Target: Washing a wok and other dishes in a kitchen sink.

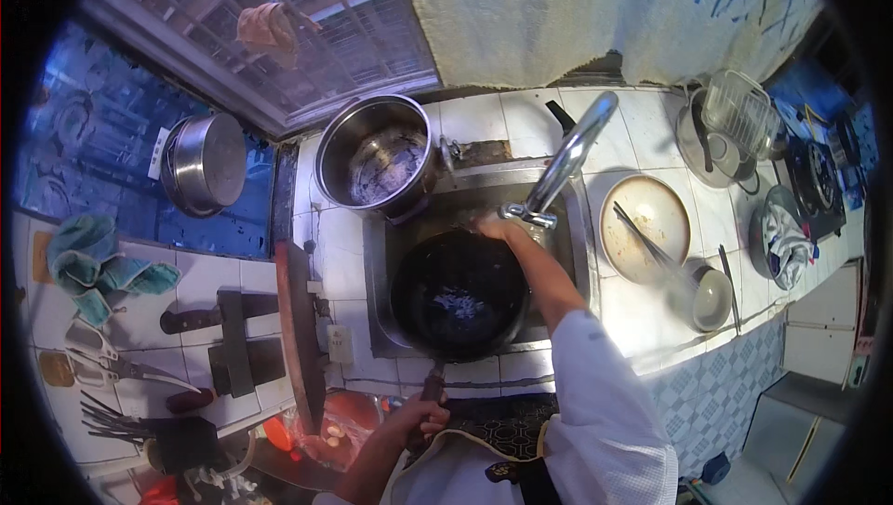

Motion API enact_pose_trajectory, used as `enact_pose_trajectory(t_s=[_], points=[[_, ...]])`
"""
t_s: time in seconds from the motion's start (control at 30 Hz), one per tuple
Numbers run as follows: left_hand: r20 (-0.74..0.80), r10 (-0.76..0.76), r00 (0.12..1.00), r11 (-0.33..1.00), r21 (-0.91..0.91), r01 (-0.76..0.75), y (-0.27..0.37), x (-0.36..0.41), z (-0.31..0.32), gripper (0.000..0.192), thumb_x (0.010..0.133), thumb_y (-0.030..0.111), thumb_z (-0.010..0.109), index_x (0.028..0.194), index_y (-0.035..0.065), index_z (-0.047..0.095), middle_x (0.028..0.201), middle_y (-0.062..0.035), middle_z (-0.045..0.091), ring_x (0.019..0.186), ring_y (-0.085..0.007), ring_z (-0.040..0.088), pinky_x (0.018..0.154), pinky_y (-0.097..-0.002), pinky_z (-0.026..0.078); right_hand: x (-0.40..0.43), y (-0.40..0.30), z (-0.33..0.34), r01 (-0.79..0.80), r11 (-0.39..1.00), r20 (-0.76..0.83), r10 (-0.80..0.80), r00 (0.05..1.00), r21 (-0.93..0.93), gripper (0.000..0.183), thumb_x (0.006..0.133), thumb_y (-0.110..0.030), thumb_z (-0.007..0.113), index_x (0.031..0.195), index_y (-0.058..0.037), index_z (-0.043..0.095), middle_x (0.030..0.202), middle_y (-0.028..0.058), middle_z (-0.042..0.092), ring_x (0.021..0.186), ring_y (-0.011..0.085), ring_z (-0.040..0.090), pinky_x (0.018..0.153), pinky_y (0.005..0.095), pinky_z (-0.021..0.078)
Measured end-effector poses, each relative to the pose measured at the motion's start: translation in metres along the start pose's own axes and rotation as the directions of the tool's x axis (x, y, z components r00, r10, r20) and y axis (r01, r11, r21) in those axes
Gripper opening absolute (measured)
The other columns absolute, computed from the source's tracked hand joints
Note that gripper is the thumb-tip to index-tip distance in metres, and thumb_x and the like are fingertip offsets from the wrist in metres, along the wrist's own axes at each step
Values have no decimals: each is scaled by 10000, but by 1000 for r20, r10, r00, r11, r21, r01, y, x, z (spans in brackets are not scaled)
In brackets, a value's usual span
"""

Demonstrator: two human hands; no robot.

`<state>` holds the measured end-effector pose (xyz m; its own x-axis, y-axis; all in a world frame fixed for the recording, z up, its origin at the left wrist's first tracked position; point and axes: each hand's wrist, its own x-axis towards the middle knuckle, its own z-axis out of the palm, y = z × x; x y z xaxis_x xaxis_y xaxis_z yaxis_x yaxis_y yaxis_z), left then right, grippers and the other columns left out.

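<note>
A black wok (pixel 460 289) rests over the metal sink (pixel 588 254), with its handle towards me. My left hand (pixel 427 416) is closed around that handle at the sink's near side. Beyond the wok's far rim, my right hand (pixel 494 226) reaches into the sink below the chrome faucet (pixel 568 156). Its fingers are largely hidden, and I cannot tell whether they hold anything. Some pale reflections or water show in the wok's dark bottom.
A large steel pot (pixel 377 149) stands at the sink's far left corner. Right of the sink are a dirty plate (pixel 642 215) with chopsticks and a bowl (pixel 711 299). A cutting board (pixel 300 337) stands on edge at left, near wall-mounted knives (pixel 188 320) and scissors (pixel 94 358).
</note>
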<state>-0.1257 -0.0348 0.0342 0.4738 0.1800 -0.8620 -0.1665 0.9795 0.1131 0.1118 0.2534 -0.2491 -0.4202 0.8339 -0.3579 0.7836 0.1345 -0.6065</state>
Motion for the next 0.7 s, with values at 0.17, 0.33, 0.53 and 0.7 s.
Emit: enact_pose_trajectory(t_s=[0.17,0.33,0.53,0.7], points=[[76,119,990,988,87,-125,-23,28,-16,230,681,13,520,850,52,369,574,-5,389,437,-79,363,398,-206,273,8,-8,-11,275,828,97,-262,960,-489,244,815,-219,452,916,-34,575,911,194,588,860,348,558,750,424,445],[8,247,969,953,179,-244,-40,54,-22,207,678,3,524,813,32,370,552,-35,418,431,-107,404,381,-235,301,-109,-127,-63,56,994,-543,-97,834,-91,240,778,-204,521,961,-53,484,847,156,564,795,316,558,724,431,448],[-26,453,891,822,399,-406,-52,69,-18,125,644,42,555,620,42,432,495,-24,452,408,-107,444,399,-266,366,-86,-83,14,4,930,-329,-135,935,-368,242,804,-204,467,1007,-73,453,852,165,569,713,317,590,620,455,469],[38,344,938,934,88,-346,-54,76,-22,160,660,32,571,626,29,414,508,-29,444,418,-117,449,408,-265,389,-130,-116,59,256,874,121,-226,967,-413,251,831,-164,366,1042,-58,452,846,195,576,686,349,598,549,451,473]])
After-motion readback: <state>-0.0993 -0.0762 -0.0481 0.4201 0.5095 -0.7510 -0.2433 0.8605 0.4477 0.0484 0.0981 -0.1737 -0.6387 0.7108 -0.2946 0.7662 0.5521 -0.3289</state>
